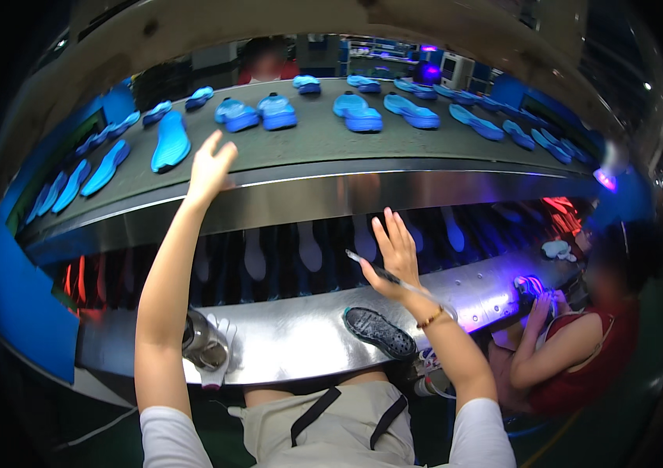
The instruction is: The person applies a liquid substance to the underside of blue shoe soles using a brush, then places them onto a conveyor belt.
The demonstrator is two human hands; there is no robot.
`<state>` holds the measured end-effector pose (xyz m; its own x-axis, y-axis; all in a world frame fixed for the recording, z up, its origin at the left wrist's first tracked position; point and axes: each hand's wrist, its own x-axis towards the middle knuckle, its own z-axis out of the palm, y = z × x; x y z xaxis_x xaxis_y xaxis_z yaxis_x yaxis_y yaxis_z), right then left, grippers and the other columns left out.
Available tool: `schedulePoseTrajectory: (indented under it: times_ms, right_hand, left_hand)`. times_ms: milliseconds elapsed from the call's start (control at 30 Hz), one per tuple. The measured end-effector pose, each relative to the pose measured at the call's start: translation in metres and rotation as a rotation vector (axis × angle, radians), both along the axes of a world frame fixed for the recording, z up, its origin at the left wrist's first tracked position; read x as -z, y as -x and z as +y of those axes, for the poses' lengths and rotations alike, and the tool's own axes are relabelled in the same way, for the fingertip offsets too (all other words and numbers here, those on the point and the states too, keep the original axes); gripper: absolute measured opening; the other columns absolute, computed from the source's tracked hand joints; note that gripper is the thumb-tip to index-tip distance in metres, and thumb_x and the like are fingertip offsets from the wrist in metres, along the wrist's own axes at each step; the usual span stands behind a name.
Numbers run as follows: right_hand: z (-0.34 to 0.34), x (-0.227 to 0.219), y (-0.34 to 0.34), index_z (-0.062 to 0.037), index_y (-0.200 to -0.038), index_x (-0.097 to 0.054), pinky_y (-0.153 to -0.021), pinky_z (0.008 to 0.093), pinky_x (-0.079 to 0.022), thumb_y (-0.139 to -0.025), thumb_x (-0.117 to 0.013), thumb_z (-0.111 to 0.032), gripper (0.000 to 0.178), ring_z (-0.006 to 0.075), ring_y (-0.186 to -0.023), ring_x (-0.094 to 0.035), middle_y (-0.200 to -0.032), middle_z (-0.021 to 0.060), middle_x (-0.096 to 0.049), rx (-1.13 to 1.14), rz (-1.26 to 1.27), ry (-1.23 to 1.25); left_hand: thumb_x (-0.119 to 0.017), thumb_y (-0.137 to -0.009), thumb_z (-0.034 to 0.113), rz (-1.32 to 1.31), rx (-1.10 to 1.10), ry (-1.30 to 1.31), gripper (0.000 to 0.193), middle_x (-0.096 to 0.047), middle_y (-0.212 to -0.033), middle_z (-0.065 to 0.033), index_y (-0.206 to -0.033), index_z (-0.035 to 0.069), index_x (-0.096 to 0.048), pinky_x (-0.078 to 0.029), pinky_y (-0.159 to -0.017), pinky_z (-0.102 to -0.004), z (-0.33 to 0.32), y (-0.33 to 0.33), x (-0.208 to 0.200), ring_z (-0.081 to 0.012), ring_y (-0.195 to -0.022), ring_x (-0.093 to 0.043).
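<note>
My left hand (213, 165) reaches over the near edge of the upper conveyor belt (269, 148), fingers stretched and apart, with nothing visible in it. Just left of its fingertips lies a bright blue shoe sole (170, 143). A pair of blue soles (277, 111) sits farther back, beyond the hand. Over the metal ledge, my right hand (395, 253) has its fingers extended, while a thin brush-like tool (382, 273) with a pale tip is held under the thumb. Below that hand, a dark shoe-shaped piece (379, 332) rests on the ledge.
A clear container (205, 343) with dark contents stands on the metal ledge (284, 335) beside my left forearm. Pale soles (309, 248) show on a lower level under the belt. At right, a co-worker (573, 351) handles a shoe; another person (263, 66) is behind the belt.
</note>
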<state>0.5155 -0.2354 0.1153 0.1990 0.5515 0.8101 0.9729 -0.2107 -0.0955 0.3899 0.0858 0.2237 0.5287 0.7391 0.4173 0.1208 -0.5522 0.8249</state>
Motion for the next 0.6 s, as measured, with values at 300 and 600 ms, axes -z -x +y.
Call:
schedulePoseTrajectory:
  times_ms: [300,600]
  right_hand:
    - [0.069,0.015,-0.094,-0.0206,-0.138,-0.023,-0.108,0.0442,-0.005,-0.06,-0.061,-0.015,0.087,0.0286,-0.135,-0.004,-0.145,0.0115,-0.01,0.201,-0.413,-0.042]
    - [0.079,0.029,-0.103,-0.0204,-0.137,-0.026,-0.108,0.0441,-0.002,-0.059,-0.056,-0.014,0.083,0.0274,-0.135,-0.005,-0.145,0.0114,-0.012,0.203,-0.472,-0.146]
  left_hand:
    - [-0.04,-0.067,0.074,0.922,-0.05,-0.323,0.099,-0.025,-0.139,-0.0202,-0.131,-0.002,-0.031,-0.019,-0.105,-0.0439,0.024,-0.055,-0.025,-0.0317,-0.13,-0.023]
    - [-0.064,-0.064,0.055,0.622,-0.407,-0.403,0.106,-0.02,-0.141,-0.0193,-0.14,0.01,-0.006,-0.02,-0.104,-0.0466,0.047,-0.123,-0.03,-0.032,-0.131,-0.019]
